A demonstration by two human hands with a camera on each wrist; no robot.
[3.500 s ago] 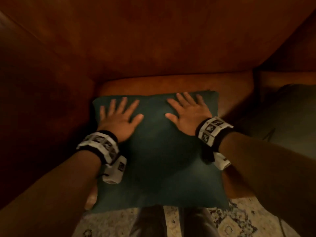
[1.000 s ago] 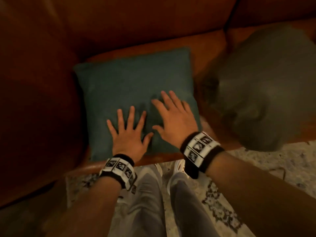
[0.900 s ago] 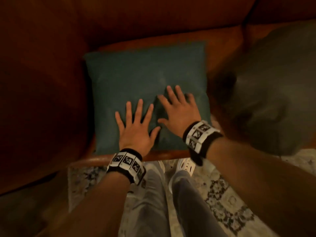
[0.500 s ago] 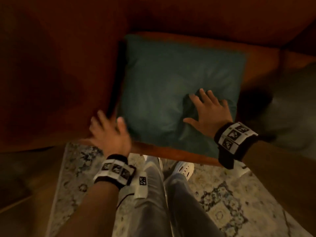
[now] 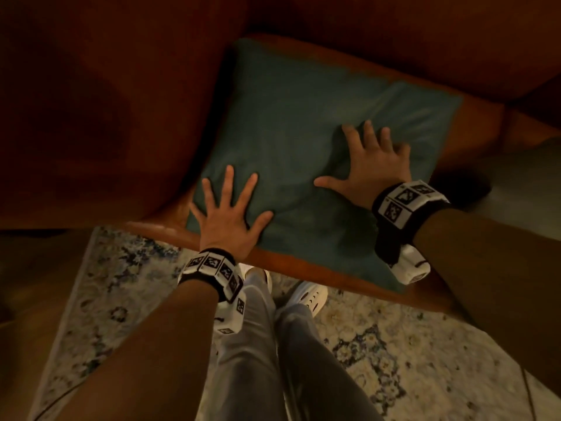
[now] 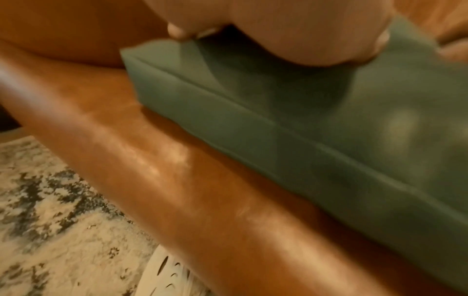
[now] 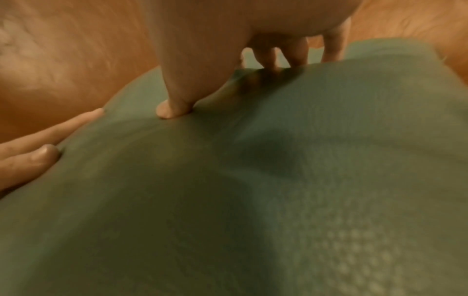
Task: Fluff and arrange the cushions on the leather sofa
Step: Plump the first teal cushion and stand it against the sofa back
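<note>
A dark teal square cushion (image 5: 303, 123) lies flat on the brown leather sofa seat (image 5: 482, 117), tucked against the left armrest. My left hand (image 5: 230, 208) presses flat on its near left corner with fingers spread. My right hand (image 5: 373, 159) presses into the cushion's middle right, fingers spread and sunk into the fabric, which dents and creases around them. In the left wrist view the cushion's seamed edge (image 6: 278, 128) rests on the seat front. The right wrist view shows the thumb (image 7: 174, 108) dug into the teal fabric (image 7: 253, 200).
The sofa's left armrest (image 5: 91, 117) and backrest (image 5: 394, 31) close in the cushion. A second grey-green cushion (image 5: 528, 177) lies on the seat at the right edge. A patterned rug (image 5: 121, 299) covers the floor in front, where my legs and white shoes (image 5: 306, 296) stand.
My left hand has come off the sofa's front edge and now presses flat on the cushion's near left corner. My right hand stays pressed on the cushion. The view shifted slightly.
</note>
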